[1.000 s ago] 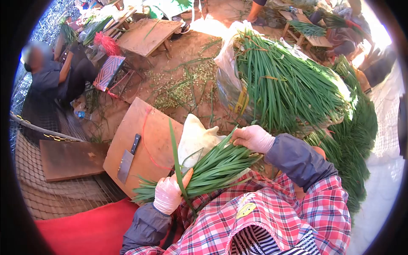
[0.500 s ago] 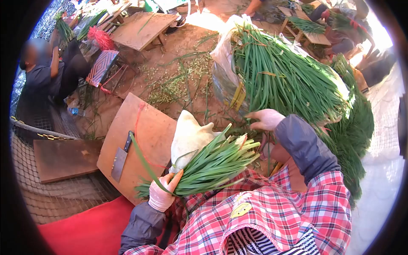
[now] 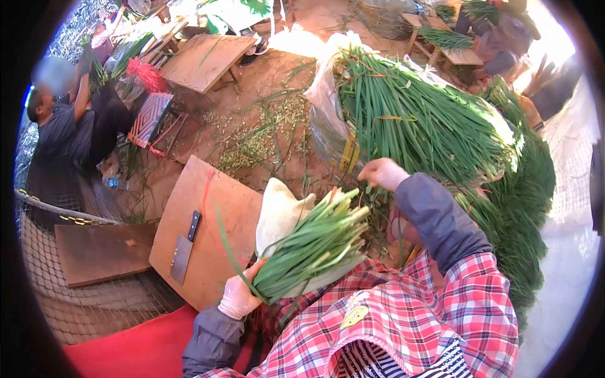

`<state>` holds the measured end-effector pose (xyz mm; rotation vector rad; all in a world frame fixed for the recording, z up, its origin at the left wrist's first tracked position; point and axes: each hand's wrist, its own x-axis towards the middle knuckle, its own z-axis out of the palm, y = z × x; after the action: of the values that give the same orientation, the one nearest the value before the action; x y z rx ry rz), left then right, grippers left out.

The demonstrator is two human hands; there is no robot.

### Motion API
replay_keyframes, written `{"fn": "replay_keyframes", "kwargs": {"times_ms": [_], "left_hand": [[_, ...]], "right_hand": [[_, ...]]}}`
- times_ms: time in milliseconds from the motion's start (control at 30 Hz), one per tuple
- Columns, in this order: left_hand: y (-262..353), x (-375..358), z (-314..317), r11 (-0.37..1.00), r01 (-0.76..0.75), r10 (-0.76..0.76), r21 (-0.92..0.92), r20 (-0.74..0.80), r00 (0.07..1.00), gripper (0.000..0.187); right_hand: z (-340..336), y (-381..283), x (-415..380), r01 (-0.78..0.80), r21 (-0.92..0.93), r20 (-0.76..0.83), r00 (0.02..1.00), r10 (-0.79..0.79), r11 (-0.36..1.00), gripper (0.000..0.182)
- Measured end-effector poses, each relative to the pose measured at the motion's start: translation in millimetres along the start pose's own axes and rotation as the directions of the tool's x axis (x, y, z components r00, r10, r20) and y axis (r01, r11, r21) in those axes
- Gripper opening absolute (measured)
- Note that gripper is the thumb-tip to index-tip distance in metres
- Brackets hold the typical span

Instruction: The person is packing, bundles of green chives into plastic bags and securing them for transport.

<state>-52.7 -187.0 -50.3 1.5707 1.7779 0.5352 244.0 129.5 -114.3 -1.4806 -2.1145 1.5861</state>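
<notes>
Head view: gloved left hand [image 3: 238, 297] closes its grip around a bunch of green chives [image 3: 312, 244]; gloved right hand [image 3: 384, 173] reaches, fingers curled, into the bagged chive pile [image 3: 416, 123].

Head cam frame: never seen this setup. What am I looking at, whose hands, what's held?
There is no machine here. One camera sits on a person's head and looks forward and down, so the checked sleeves and gloved hands at the bottom are the wearer's own; the round dark border is the fisheye lens.

The left hand grips a bunch of long green stalks by one end, resting it over the lap. The right hand reaches to the big pile of the same stalks in a plastic sack; whether its fingers have closed on any cannot be told.

On the dirt ground lies a wooden board with a cleaver on it, beside a white cloth. Another person sits at the left.
</notes>
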Motion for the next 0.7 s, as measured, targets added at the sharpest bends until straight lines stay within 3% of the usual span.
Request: {"fn": "replay_keyframes", "kwargs": {"times_ms": [67,133,167,233,267,300,333,400,500,600,667,700], "left_hand": [[-6,-4,6,0.999,-0.038,0.039,0.037,-0.042,0.998,0.061],[9,1,0,0.993,-0.046,0.051,0.104,-0.046,0.998,0.059],[4,1,5,0.982,-0.070,0.084,0.173,-0.077,0.993,0.057],[-6,2,12,0.946,-0.185,0.223,0.265,-0.119,0.968,0.058],[-10,4,12,0.946,-0.193,0.216,0.260,-0.064,0.974,0.055],[4,-2,2,0.886,-0.128,0.116,0.445,0.054,0.992,0.063],[23,-5,0,0.975,-0.013,0.016,0.222,-0.015,1.000,0.053],[10,-7,3,0.980,-0.041,0.051,0.197,-0.045,0.998,0.056],[7,-5,6,0.980,-0.073,0.089,0.187,-0.075,0.993,0.057],[26,-2,-4,0.970,-0.034,0.041,0.240,-0.024,0.999,0.056],[22,-3,-2,0.982,-0.024,0.034,0.188,-0.049,0.998,0.057],[18,-5,0,0.987,-0.019,0.029,0.163,-0.058,0.998,0.057]], "right_hand": [[-29,-18,-7,-0.112,-0.097,-0.075,0.992,0.105,0.989,0.021],[-29,-43,-22,0.091,-0.018,0.154,0.984,-0.087,0.996,0.028],[-28,-61,-29,0.200,-0.072,0.288,0.942,-0.171,0.977,0.036],[-14,-89,-41,0.293,-0.174,0.437,0.878,-0.193,0.940,0.040],[-4,-86,-38,0.352,-0.195,0.505,0.836,-0.214,0.915,0.035],[5,-89,-40,0.361,-0.247,0.526,0.830,-0.189,0.899,0.030],[16,-77,-31,0.400,-0.217,0.547,0.806,-0.229,0.890,0.027],[16,-75,-41,0.258,-0.071,0.538,0.823,-0.181,0.964,0.025],[21,-69,-47,0.472,-0.197,0.422,0.832,-0.360,0.859,0.023],[15,-72,-51,0.475,-0.267,0.341,0.861,-0.378,0.839,0.023],[3,-75,-46,0.331,-0.309,0.225,0.936,-0.270,0.891,0.026],[-15,-78,-52,0.361,-0.298,0.166,0.931,-0.325,0.884,0.026]]}}
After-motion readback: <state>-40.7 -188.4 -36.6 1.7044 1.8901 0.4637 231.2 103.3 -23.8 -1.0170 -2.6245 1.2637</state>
